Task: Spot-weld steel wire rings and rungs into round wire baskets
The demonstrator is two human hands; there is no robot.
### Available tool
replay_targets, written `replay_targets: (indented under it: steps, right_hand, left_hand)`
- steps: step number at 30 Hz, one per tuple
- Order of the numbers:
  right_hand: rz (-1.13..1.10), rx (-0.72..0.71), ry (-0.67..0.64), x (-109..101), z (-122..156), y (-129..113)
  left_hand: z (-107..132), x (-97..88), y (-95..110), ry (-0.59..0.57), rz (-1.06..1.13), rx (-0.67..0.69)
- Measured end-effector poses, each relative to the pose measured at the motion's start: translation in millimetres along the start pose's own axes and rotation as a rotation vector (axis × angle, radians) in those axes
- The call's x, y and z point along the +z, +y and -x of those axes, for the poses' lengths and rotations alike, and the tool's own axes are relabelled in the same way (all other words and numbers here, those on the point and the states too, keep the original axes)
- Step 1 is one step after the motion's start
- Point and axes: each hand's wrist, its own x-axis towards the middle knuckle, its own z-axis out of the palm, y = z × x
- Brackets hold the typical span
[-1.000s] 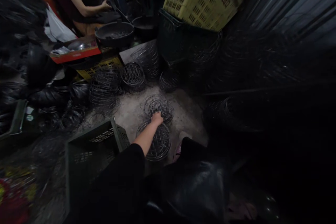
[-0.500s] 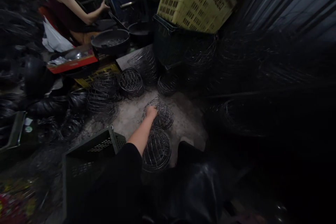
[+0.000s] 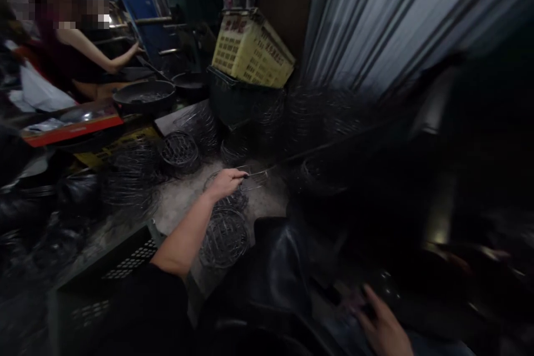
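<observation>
My left hand [image 3: 227, 182] is closed, pinching a thin wire rack [image 3: 259, 179] that sticks out to the right of the fingers and is blurred. Below the hand is a stack of round wire racks [image 3: 224, 238] on the floor, and a further pile of them lies partly hidden behind the hand and wrist. Down at the lower right, in the dark, my right hand [image 3: 386, 325] curls its fingers near a dark, purplish thing; what it grips I cannot make out.
A dark green crate [image 3: 125, 261] stands at the lower left. Further stacks of wire racks [image 3: 180, 150] line the back. A yellow crate [image 3: 250, 55] rests tilted in a dark crate [image 3: 237, 97]. At the upper left a co-worker [image 3: 89, 50] sits by a black pan [image 3: 144, 94].
My left hand has lifted away from the pile with a wire rack in its fingers. My right hand has come into sight at the lower right. The view has turned to the right.
</observation>
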Motion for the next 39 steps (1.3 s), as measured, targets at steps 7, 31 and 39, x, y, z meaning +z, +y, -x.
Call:
replay_targets:
  steps: [7,31,39]
  right_hand:
    - [0.121,-0.362,0.339,-72.3,-0.9,-93.6]
    - [-0.679,0.124,0.289,-99.6,69.6,45.6]
    - [-0.601,0.088,0.364,-142.3,57.4,99.5]
  left_hand:
    - [50.5,61.0,163.5,-0.529,0.172,0.487]
    - [155.7,246.0,159.3,-0.253,0.404,0.122]
    - [106.9,192.5,194.5,-0.193,-0.179,0.414]
